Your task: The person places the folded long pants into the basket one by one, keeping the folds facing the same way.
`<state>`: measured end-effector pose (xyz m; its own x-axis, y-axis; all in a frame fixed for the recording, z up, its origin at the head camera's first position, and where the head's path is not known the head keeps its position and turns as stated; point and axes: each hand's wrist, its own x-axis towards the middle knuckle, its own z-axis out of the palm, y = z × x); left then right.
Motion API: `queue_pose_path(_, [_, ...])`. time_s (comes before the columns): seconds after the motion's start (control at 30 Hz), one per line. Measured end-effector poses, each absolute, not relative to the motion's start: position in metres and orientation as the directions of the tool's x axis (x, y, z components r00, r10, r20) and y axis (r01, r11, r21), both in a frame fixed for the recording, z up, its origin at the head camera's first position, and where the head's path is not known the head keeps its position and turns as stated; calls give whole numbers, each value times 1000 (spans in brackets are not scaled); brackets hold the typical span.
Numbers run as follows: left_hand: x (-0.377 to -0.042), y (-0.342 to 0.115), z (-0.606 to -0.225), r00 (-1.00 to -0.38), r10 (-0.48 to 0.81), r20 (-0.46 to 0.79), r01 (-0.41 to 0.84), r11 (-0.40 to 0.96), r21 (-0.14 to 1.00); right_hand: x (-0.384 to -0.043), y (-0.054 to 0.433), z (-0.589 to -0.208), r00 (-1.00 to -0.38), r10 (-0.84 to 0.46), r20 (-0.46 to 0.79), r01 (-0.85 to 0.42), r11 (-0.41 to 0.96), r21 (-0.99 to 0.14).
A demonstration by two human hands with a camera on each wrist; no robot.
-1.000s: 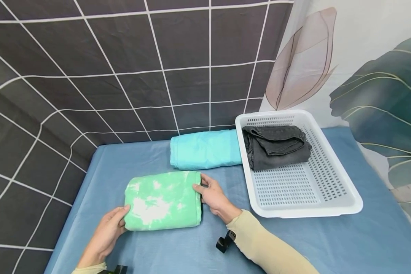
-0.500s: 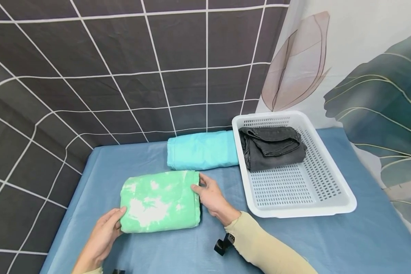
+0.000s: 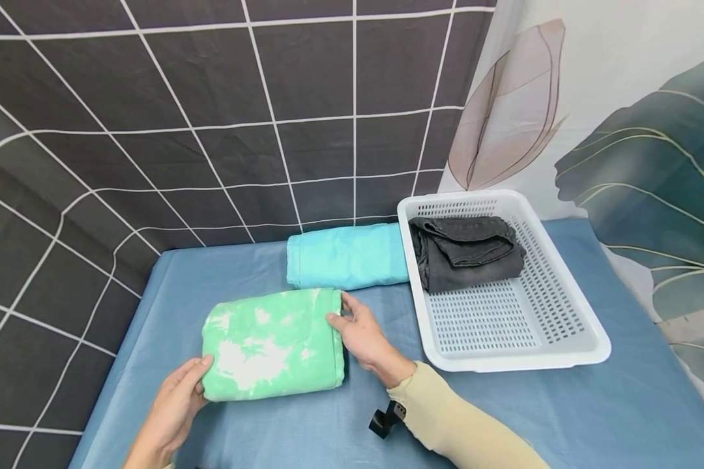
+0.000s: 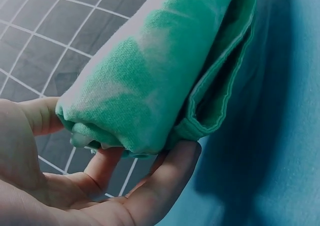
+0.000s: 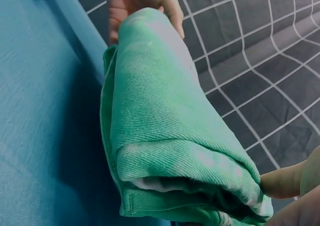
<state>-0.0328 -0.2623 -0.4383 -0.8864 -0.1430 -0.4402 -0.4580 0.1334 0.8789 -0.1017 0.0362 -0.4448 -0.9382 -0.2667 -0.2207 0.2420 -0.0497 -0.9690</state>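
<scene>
A folded green garment with white tie-dye patches (image 3: pixel 270 345) is held between my two hands above the blue cloth surface. My left hand (image 3: pixel 173 407) grips its left end, thumb on top and fingers underneath, as the left wrist view shows. At the opposite end, my right hand (image 3: pixel 366 339) pinches the edge, its thumb on the upper face. The right wrist view shows the open folds of the garment (image 5: pixel 155 105) at that end, with shadow on the blue cloth beside it. Most of my right fingers are hidden there.
Behind the green garment lies a folded light-blue cloth item (image 3: pixel 346 257). To the right stands a white perforated basket (image 3: pixel 569 293), holding a folded black garment (image 3: pixel 475 257) at its back left. A dark grid-patterned curtain (image 3: pixel 223 130) borders the back and left.
My left hand and the garment's left end have shifted slightly left, while my right hand keeps its hold. The head view has turned a little; basket and blue item stay put.
</scene>
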Motion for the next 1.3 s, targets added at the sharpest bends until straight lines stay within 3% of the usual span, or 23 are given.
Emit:
queue_pose_path(0.67, [-28, -254, -428, -942, -116, -316, -325, 74, 943, -93, 50, -414, -945, -298, -135, 173, -105, -979])
queue_pose_path(1.3, [-23, -244, -422, -950, -77, -304, -306, 13, 952, -86, 67, -393, -950, -295, -101, 138, -107, -985])
